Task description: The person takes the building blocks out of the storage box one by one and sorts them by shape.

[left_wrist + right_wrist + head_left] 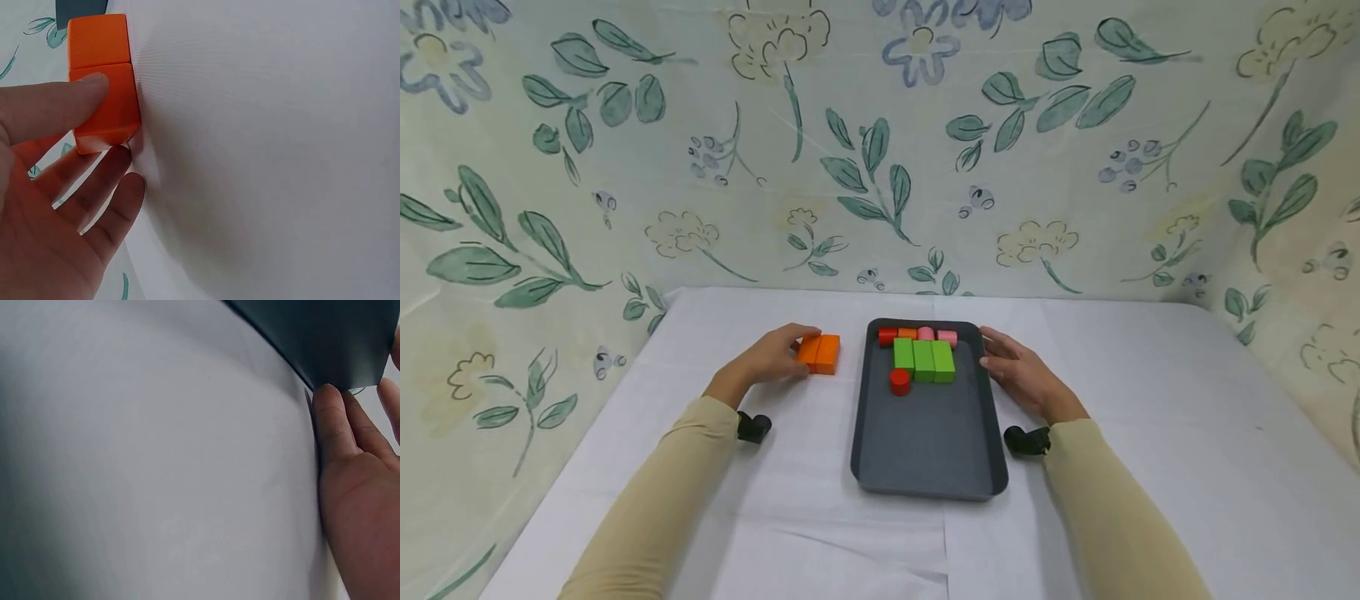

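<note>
Two orange blocks (827,355) stand side by side on the white cloth, left of a dark grey tray (931,442). My left hand (775,357) pinches the nearer one from its left end. In the left wrist view the thumb (94,94) lies on that orange block (122,103), while the other fingers are behind and below it. My right hand (1026,375) is at the tray's right side, its relaxed fingertips against the outer wall. In the right wrist view the fingers (331,419) reach up to the tray wall (337,344).
Inside the tray, several green blocks (923,362) form a row, with a red cylinder (899,382) in front. Behind them, along the far wall, lie a red piece (887,337), an orange piece (907,333) and pink pieces (947,337). Floral fabric (880,167) hangs behind the table.
</note>
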The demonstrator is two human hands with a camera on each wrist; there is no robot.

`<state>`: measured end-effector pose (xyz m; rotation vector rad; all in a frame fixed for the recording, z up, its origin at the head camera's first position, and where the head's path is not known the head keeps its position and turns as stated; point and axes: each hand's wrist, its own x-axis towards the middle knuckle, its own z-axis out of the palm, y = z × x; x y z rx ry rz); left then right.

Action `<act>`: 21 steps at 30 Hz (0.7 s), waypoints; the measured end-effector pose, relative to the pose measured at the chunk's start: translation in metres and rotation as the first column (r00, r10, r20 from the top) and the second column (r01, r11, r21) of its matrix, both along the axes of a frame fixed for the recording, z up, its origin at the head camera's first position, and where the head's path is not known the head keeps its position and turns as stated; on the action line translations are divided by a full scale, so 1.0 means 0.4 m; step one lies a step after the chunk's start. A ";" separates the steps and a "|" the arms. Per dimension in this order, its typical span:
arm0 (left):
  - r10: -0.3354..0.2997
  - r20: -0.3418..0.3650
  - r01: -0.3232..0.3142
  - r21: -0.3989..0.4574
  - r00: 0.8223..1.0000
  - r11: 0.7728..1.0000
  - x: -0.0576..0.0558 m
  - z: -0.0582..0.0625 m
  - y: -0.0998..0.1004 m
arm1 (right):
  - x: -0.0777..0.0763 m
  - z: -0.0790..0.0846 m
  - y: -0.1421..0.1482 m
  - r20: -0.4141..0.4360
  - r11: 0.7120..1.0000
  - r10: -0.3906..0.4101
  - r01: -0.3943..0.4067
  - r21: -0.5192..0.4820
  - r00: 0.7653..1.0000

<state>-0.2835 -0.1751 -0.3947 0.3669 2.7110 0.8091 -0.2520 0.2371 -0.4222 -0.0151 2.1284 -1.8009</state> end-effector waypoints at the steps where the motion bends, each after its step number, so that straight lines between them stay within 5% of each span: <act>1: -0.006 -0.003 0.006 -0.002 1.000 1.000 -0.001 0.001 0.002 | 0.000 0.000 0.001 -0.002 1.000 0.000 0.000 -0.002 1.000; 13: -0.033 -0.002 0.033 -0.017 0.999 0.999 0.003 0.010 0.002 | -0.002 -0.008 0.003 0.004 1.000 -0.006 0.006 -0.005 1.000; 21: -0.035 -0.045 0.033 -0.049 0.998 0.998 -0.005 0.081 0.001 | -0.006 -0.009 0.009 -0.015 1.000 0.015 -0.015 0.003 1.000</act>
